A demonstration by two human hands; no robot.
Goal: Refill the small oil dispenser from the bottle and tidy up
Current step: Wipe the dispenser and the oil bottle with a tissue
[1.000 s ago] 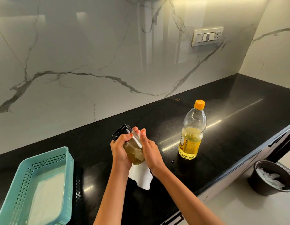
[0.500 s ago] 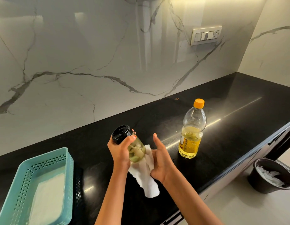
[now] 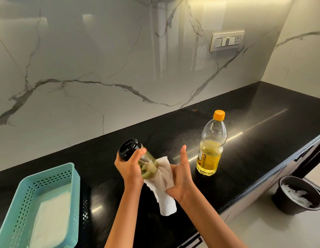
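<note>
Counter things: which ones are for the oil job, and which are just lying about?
For the job: oil dispenser in the left hand, paper towel in the right hand, oil bottle.
Just lying about: teal basket, wall switches, bin on the floor.

A black counter [image 3: 263, 111] is backed by a white veined wall [image 3: 102, 51], with a switch plate [image 3: 227, 40] mounted above it and pale floor [image 3: 263, 233] seen below it.

Tilted black-capped oil dispenser [image 3: 146, 164]; upright, orange-capped bottle [image 3: 211, 149].
</note>
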